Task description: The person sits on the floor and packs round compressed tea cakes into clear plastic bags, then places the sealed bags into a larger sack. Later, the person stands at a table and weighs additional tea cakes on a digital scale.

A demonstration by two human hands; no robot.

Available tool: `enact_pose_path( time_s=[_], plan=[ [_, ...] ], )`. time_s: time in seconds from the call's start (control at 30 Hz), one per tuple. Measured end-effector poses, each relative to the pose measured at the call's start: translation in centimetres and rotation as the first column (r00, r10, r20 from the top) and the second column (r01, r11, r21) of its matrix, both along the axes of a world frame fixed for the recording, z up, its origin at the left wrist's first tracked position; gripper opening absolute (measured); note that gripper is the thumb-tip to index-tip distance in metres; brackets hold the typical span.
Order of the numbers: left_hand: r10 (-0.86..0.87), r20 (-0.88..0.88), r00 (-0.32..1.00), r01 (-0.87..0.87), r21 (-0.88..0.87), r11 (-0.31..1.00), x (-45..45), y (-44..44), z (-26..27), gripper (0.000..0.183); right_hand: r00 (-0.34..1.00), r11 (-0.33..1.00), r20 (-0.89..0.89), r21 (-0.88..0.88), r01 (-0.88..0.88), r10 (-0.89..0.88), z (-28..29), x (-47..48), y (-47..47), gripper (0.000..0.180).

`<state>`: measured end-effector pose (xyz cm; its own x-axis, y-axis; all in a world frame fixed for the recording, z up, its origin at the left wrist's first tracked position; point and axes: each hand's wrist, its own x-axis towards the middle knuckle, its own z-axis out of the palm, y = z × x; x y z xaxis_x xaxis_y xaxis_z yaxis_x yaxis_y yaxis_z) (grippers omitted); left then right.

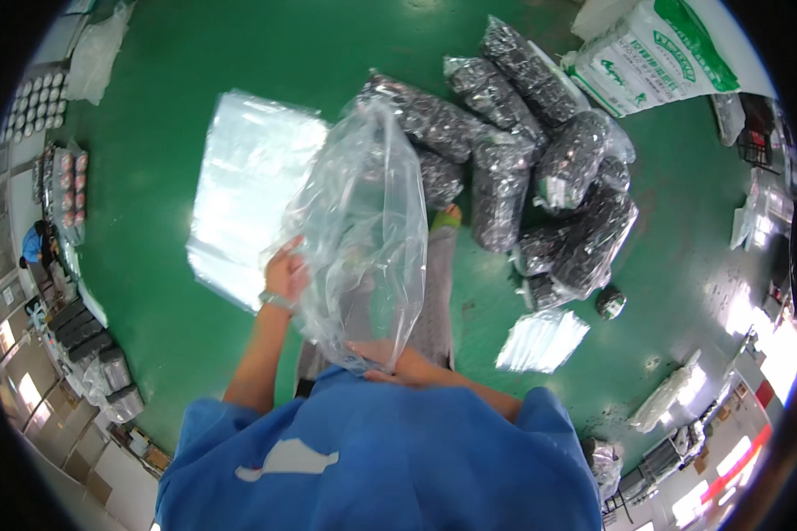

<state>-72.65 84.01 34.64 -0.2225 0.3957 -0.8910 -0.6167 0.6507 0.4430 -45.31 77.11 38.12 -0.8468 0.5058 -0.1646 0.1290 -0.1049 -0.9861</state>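
A large transparent plastic bag hangs puffed out in front of my legs. My left hand grips its left side, with the fingers partly behind the film. At the bag's gathered lower end, close to my blue shirt, my right hand holds the film; some of its fingers are covered by plastic. Left of the bag, a stack of flat plastic bags lies on the green floor, its right edge overlapped by the held bag. My foot shows just right of the bag.
Several plastic-wrapped bundles of dark items lie heaped on the right. Near them are a small wrapped piece and a fan of flat packets. A printed white-and-green sack stands beyond. A person is at the far left.
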Motion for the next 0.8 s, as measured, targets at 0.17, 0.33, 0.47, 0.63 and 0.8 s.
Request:
enact_pose_path(
  time_s=[0.17, 0.33, 0.47, 0.63, 0.8],
  plan=[
    [-0.231, -0.267, 0.935, 0.195, -0.155, 0.968, 6.2, 1.8, -1.6, 0.039, 0.558, 0.963, 0.813, 0.255, -0.083, -0.167, -21.6, 19.9, 15.8, 0.055],
    [-0.589, -0.624, 0.513, 0.463, -0.377, 0.802, 9.1, 1.5, -4.4, 0.028, 0.303, 0.663, 0.695, 0.716, -0.216, -0.652, -38.6, 28.9, 33.4, 0.06],
    [-0.519, -0.733, 0.441, 0.363, -0.383, 0.849, 6.8, -1.3, -5.8, 0.016, 0.416, 0.685, 0.817, 0.567, -0.457, -0.399, -43.6, 30.2, 39.4, 0.036],
    [-0.125, -0.578, 0.806, -0.123, -0.37, 0.921, 8.7, -1.6, -5.8, 0.018, 0.754, 0.656, 0.579, 0.704, -0.272, -0.309, -40.2, 28.3, 36.8, 0.014],
    [-0.569, -0.479, 0.669, 0.355, -0.467, 0.81, 8.8, -4.0, -7.0, 0.027, 0.807, 0.762, 0.497, 0.64, -0.094, -0.318, -29.4, 25.6, 23.1, 0.017]
  ],
)
